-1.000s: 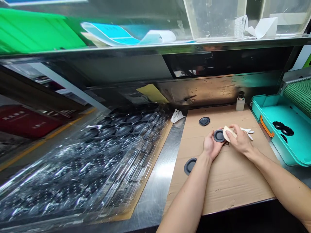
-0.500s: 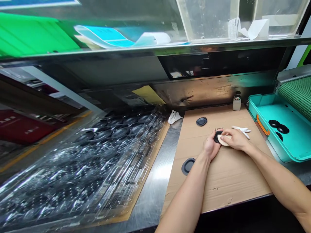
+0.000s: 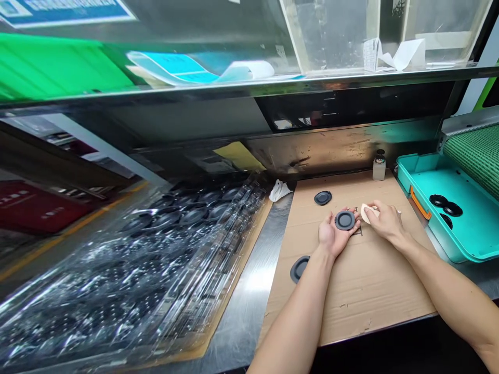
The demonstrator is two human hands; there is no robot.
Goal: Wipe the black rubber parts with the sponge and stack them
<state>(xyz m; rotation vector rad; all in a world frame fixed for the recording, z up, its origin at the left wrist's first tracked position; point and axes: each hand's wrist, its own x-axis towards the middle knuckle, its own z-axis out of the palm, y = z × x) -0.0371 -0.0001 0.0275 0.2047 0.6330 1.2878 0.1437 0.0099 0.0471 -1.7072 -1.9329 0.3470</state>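
Observation:
A dark round disc (image 3: 345,220) with a raised ring lies face up on the palm and fingers of my left hand (image 3: 330,236), over the cardboard sheet (image 3: 374,291). Just to its right, my right hand (image 3: 385,222) pinches a cream-coloured round pad (image 3: 366,213), apart from the disc. Another dark disc (image 3: 323,198) rests on the cardboard behind my left hand. Beside my left forearm is one more (image 3: 300,268), partly covered by it.
Clear plastic trays (image 3: 156,270) with dark discs fill the left. A turquoise bin (image 3: 468,234) on the right holds several black discs. At the back stand a small bottle (image 3: 379,167) and, further left, a crumpled white cloth (image 3: 279,191). A metal shelf (image 3: 218,91) spans above.
My right hand has drawn the pad off the disc, to the right. My left hand has opened flatter, so the disc's whole face shows. The view has tilted slightly.

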